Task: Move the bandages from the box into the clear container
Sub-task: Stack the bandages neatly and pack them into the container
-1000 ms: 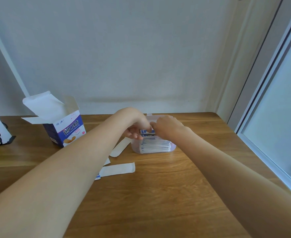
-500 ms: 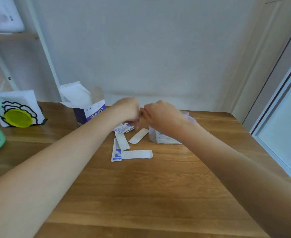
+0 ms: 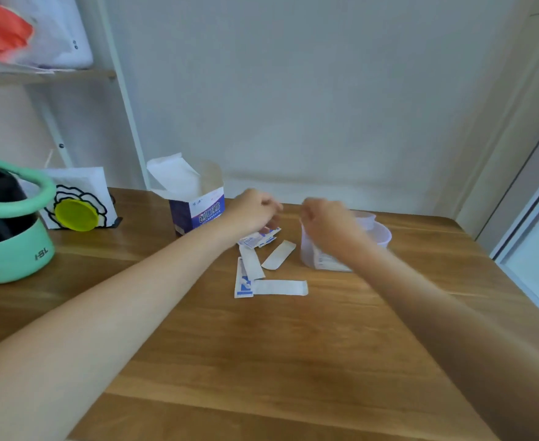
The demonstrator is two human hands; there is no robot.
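Note:
The open blue-and-white bandage box (image 3: 198, 214) stands at the back of the wooden table (image 3: 261, 361). To its right is the clear container (image 3: 379, 233) with wrapped bandages (image 3: 325, 261) showing through its wall. Several loose bandages (image 3: 280, 287) lie between box and container. My left hand (image 3: 255, 211) is curled, its fingertips pinching the blue-printed bandages (image 3: 258, 240) beneath it. My right hand (image 3: 328, 227) hovers in front of the container with curled fingers, blurred; I cannot tell if it holds anything.
A green-rimmed jug (image 3: 10, 249) stands at the left edge, with a white napkin holder with a yellow disc (image 3: 77, 211) behind it. A shelf (image 3: 39, 74) with bags hangs upper left. A window frame (image 3: 532, 233) borders the table's right side.
My view has turned left and risen, bringing the jug and shelf into sight. My hands, together over the container a second ago, have drawn apart; the left has gone to the loose bandages.

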